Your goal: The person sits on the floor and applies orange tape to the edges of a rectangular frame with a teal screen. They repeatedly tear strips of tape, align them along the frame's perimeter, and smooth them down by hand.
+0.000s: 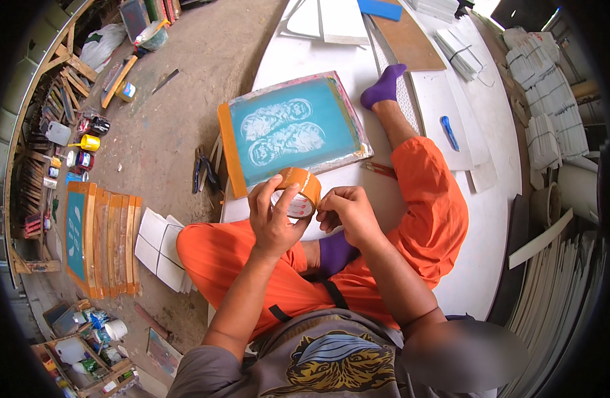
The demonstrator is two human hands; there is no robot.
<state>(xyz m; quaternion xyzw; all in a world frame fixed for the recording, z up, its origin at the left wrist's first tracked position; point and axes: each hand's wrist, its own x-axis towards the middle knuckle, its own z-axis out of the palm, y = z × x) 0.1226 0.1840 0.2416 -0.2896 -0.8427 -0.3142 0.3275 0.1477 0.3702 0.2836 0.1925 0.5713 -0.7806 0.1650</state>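
Note:
My left hand [273, 222] is closed around a roll of brown packing tape [307, 183], its fingers over the rim and partly inside the core. Close against the roll's right side, my right hand [348, 209] has its fingers curled in a pinch. What sits between those fingertips is hidden. Just beyond both hands lies a screen printing frame [345, 119] with teal mesh and two pale shoe-sole-shaped images. Brown tape [230, 149] covers its left edge.
A blue utility knife [450, 132] rests on white boards at the right. Pliers [202, 171] lie left of the frame. More screen frames [109, 242] stand at the left beside a tied paper bundle [160, 245]. Paint pots [89, 142] line the left side.

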